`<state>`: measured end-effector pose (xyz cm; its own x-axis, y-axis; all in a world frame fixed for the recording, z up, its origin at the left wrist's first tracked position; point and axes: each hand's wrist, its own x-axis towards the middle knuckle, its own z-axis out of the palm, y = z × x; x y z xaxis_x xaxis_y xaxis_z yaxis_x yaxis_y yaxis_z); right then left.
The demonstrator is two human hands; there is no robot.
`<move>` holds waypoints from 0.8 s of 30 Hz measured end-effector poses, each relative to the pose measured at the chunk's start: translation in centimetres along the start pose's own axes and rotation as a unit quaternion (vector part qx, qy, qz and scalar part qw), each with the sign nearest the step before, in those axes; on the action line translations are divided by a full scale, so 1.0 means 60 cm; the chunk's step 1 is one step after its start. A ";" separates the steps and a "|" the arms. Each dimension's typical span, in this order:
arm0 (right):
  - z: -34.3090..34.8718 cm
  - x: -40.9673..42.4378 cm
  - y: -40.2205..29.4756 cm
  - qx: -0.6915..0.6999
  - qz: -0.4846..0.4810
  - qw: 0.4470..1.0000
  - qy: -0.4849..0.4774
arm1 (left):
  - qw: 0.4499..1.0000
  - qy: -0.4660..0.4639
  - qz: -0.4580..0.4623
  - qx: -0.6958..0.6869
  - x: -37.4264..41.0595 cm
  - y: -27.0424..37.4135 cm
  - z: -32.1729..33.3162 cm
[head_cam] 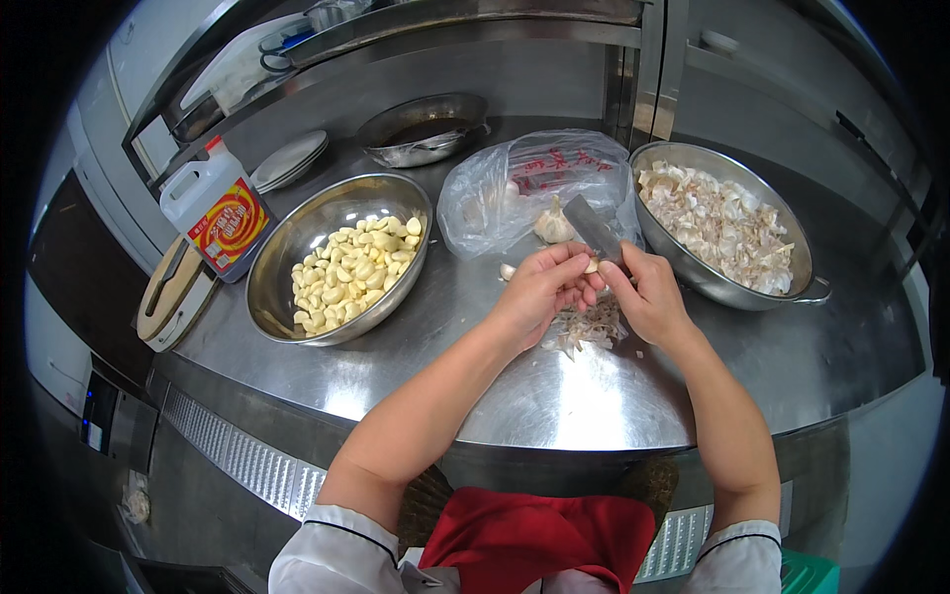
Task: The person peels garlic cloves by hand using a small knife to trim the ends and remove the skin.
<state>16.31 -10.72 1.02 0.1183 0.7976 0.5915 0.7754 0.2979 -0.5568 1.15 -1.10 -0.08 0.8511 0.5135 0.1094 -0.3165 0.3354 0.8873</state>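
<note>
Between the fingertips of my left hand (540,286) is a garlic clove (591,266). My right hand (647,291) grips a knife with a broad rectangular blade (590,224), which points up and away from me; its handle is hidden in the fist. The right thumb touches the clove. Below both hands lies a small heap of garlic skins (586,327) on the steel table. Just beyond them stands a whole garlic bulb (554,223), and a loose clove (508,272) lies beside my left hand.
A steel bowl (260,260) of peeled cloves stands left; a steel basin (712,286) of garlic skins stands right. Behind my hands lies a clear plastic bag (475,215). Farther left are a plastic jug (215,200), stacked plates (291,160) and a pan of dark liquid (427,152).
</note>
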 end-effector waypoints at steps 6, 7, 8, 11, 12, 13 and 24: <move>-0.007 0.001 -0.009 0.083 0.023 0.996 0.004 | 1.000 -0.001 0.019 0.006 0.001 0.000 -0.001; -0.008 0.001 -0.006 0.091 0.031 0.995 0.008 | 1.000 -0.001 0.019 0.017 0.000 0.002 0.002; -0.009 0.002 -0.007 0.092 0.033 0.995 0.006 | 0.999 -0.001 0.019 0.027 0.000 0.003 0.003; -0.012 0.004 -0.012 0.083 0.036 0.996 -0.003 | 0.998 -0.014 0.037 0.043 0.000 0.001 0.000; -0.014 0.004 -0.012 0.072 0.034 0.997 -0.009 | 0.998 -0.015 0.038 0.041 0.000 0.000 0.001; -0.015 0.004 -0.011 0.062 0.032 0.997 -0.014 | 0.998 -0.017 0.040 0.039 0.000 0.000 0.001; -0.008 0.004 -0.003 0.021 0.009 1.000 -0.019 | 0.999 -0.019 0.026 0.035 0.000 -0.003 -0.001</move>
<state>16.50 -10.86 1.53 0.1068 0.8221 0.5593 0.7466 0.3052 -0.5911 1.17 -1.10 -0.25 0.8498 0.4982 0.1722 -0.3323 0.2527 0.9087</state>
